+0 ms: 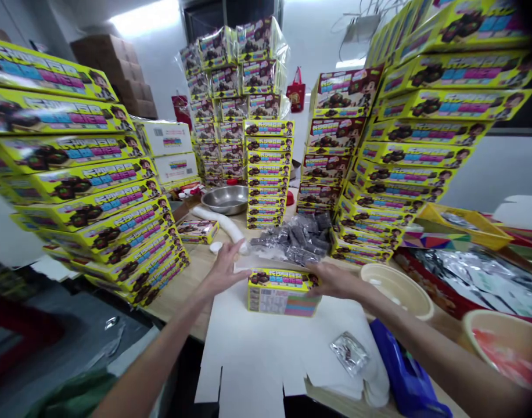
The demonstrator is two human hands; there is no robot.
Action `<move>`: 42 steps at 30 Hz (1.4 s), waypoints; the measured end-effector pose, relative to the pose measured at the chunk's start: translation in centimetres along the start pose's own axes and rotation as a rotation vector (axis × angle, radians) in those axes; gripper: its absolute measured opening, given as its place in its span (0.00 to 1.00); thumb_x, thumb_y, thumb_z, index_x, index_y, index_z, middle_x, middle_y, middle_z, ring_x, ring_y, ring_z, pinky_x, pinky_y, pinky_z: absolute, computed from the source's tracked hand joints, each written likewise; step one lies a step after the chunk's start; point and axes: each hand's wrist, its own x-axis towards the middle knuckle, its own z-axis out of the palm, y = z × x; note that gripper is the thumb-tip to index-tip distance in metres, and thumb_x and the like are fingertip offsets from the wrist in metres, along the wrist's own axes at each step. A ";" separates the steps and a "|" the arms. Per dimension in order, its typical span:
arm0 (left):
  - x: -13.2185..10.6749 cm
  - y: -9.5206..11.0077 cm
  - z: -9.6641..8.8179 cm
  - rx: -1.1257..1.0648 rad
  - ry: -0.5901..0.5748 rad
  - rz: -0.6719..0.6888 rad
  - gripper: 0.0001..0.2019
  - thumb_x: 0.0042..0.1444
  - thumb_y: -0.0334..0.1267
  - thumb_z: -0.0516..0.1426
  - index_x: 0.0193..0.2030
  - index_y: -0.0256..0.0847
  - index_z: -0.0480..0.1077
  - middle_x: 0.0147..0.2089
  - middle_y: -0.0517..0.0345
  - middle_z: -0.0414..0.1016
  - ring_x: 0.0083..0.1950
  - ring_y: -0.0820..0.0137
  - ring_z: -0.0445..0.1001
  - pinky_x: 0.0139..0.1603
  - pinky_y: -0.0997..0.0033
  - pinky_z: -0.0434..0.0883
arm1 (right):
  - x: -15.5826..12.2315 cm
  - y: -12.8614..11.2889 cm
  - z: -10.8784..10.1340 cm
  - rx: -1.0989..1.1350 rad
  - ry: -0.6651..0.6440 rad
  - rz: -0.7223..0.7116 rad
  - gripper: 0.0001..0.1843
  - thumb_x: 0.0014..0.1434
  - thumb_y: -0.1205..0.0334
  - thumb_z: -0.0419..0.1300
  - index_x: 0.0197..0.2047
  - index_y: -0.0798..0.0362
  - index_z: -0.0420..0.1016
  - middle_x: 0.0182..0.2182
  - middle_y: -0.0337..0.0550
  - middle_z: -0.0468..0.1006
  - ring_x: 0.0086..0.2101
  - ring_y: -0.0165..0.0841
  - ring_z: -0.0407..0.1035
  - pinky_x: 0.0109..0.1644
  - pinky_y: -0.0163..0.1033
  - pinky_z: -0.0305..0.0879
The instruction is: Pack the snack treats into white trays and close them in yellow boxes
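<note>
A small yellow printed carton [283, 293] with pictures of chocolate-coloured sweets stands on a white cardboard sheet [266, 348] in front of me. My right hand [333, 280] grips its right end, with some fingers hidden behind it. On the other side, my left hand [226, 270] has its thumb and fingers spread, the thumb tip close to the carton's upper left corner. I cannot tell whether it touches. Just behind the carton lies a heap of dark items in clear wrappers [298, 235]. A silvery packet [349, 353] rests on the sheet at the right.
Tall stacks of yellow cartons rise at the left [96, 197], centre [269, 174] and right [392, 157]. A metal bowl [226, 200] sits at the back. Along the right are a cream tub [425, 296], a blue tape dispenser [405, 377] and a tray of silvery packets [470, 278].
</note>
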 end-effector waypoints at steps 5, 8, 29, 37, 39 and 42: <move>4.0 3.0 -2.4 0.538 -0.397 0.199 0.10 0.54 0.33 0.49 0.31 0.38 0.72 0.27 0.55 0.70 0.33 0.67 0.68 0.36 0.71 0.61 | -0.1 0.0 0.2 0.027 -0.003 0.026 0.18 0.46 0.57 0.65 0.39 0.56 0.70 0.34 0.43 0.75 0.34 0.37 0.68 0.34 0.35 0.58; 5.2 3.3 -2.2 0.574 -0.423 0.155 0.09 0.49 0.32 0.51 0.20 0.36 0.67 0.19 0.59 0.63 0.24 0.71 0.61 0.27 0.72 0.54 | 0.0 0.0 0.4 0.036 0.004 0.042 0.18 0.45 0.57 0.64 0.39 0.55 0.71 0.34 0.42 0.76 0.33 0.36 0.67 0.34 0.35 0.58; 2.3 3.6 0.1 0.503 -0.276 0.079 0.11 0.48 0.26 0.50 0.33 0.38 0.73 0.27 0.57 0.72 0.32 0.68 0.72 0.35 0.74 0.65 | -1.3 -1.4 1.3 -0.033 0.070 0.112 0.18 0.50 0.54 0.61 0.40 0.56 0.67 0.33 0.46 0.74 0.34 0.38 0.68 0.33 0.36 0.59; -4.1 0.4 1.0 0.646 -0.142 0.462 0.26 0.52 0.41 0.58 0.59 0.42 0.63 0.56 0.39 0.63 0.58 0.49 0.60 0.54 0.49 0.63 | -2.9 -1.0 6.5 -0.176 0.296 0.004 0.40 0.53 0.63 0.59 0.65 0.56 0.45 0.60 0.61 0.55 0.52 0.45 0.63 0.47 0.45 0.66; -3.4 1.3 1.6 0.694 -0.193 0.509 0.26 0.52 0.41 0.58 0.59 0.44 0.63 0.61 0.40 0.58 0.62 0.47 0.54 0.58 0.43 0.57 | -2.3 -1.2 7.1 -0.131 0.329 0.027 0.41 0.53 0.60 0.60 0.65 0.56 0.45 0.60 0.60 0.55 0.52 0.47 0.62 0.49 0.47 0.66; -0.7 4.1 4.2 0.636 -0.422 0.566 0.26 0.54 0.36 0.57 0.61 0.50 0.60 0.54 0.45 0.64 0.56 0.54 0.63 0.55 0.48 0.61 | -2.5 -2.1 7.1 0.012 0.386 0.070 0.43 0.50 0.59 0.63 0.65 0.53 0.47 0.61 0.58 0.53 0.54 0.46 0.60 0.53 0.49 0.63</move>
